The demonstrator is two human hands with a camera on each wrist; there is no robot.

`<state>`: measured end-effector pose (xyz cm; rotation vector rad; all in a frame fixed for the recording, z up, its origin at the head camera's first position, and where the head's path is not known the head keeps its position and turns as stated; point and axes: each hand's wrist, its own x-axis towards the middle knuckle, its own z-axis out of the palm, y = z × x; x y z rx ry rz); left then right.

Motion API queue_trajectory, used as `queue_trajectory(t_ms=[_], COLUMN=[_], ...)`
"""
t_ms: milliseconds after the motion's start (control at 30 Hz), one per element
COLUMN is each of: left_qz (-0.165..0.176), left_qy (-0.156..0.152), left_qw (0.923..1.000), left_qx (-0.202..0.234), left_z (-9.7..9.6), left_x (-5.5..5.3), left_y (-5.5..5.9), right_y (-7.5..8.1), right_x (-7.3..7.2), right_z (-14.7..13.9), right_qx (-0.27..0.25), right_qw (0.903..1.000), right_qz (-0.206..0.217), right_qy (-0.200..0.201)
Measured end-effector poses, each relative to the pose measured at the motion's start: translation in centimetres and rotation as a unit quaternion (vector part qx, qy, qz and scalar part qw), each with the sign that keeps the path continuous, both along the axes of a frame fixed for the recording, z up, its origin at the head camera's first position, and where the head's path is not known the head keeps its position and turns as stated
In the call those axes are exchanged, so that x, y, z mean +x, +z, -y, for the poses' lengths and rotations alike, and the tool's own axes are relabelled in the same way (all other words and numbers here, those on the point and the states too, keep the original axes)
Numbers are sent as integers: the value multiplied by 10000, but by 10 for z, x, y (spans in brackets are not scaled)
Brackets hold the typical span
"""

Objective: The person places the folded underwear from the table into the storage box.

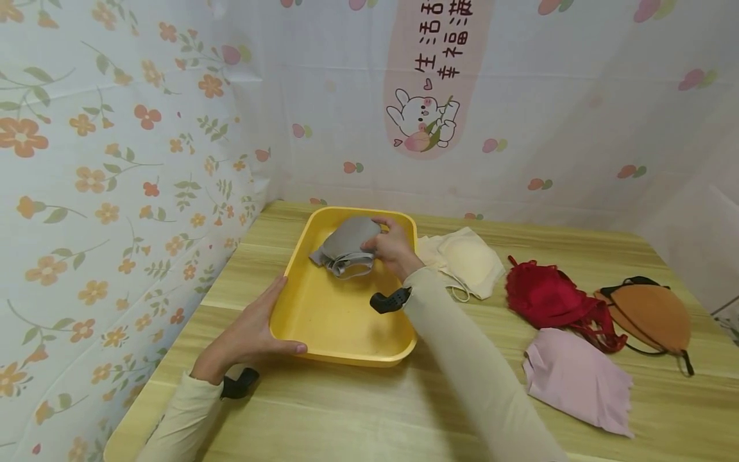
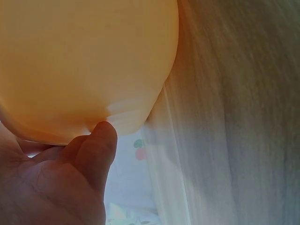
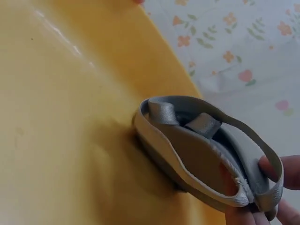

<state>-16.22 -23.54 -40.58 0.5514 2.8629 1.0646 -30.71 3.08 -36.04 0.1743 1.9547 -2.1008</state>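
A yellow plastic tub (image 1: 340, 321) sits on the table, with a folded grey bra (image 1: 353, 240) at its far end. My right hand (image 1: 392, 244) pinches the bra's right side between thumb and fingers. In the right wrist view, the bra's bands (image 3: 180, 154) loop open and its folded layers show, close over the tub floor. My left hand (image 1: 254, 330) holds the tub's near left corner, thumb along the front rim and fingers along the left side. In the left wrist view, a digit (image 2: 101, 140) presses on the tub's outer wall.
Right of the tub lie a cream bra (image 1: 470, 260), a red lace bra (image 1: 545, 292), an orange-brown bra (image 1: 652, 314) with black straps and a folded pink garment (image 1: 577, 378). Patterned cloth (image 1: 323, 96) hangs behind and on the left of the wooden table (image 1: 323, 410).
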Motion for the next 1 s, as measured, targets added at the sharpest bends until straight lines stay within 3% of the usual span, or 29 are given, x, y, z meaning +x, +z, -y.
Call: queue_trajectory(t_ms=[133, 267, 433, 533, 867, 1000], left_qz=[-5, 4, 39, 55, 50, 57], left_qy=[-10, -12, 0, 6, -20, -27], left_qw=[10000, 10000, 10000, 10000, 10000, 10000], left_qx=[12, 35, 53, 45, 39, 66], left_z=[0, 0, 0, 0, 0, 0], left_x=[0, -1, -1, -1, 0, 0], left_y=[-1, -1, -1, -1, -2, 0], right_y=[-7, -11, -11, -11, -10, -4], right_x=[1, 2, 3, 5, 6, 5], right_z=[6, 8, 8, 7, -7, -11], right_qx=[249, 1285, 2880, 3423, 4089, 4187], right_qw=[9996, 9909, 9533, 9329, 9001, 8943], right_qz=[-38, -333, -823, -977, -1227, -1200], right_qy=[111, 202, 383, 552, 866, 1026])
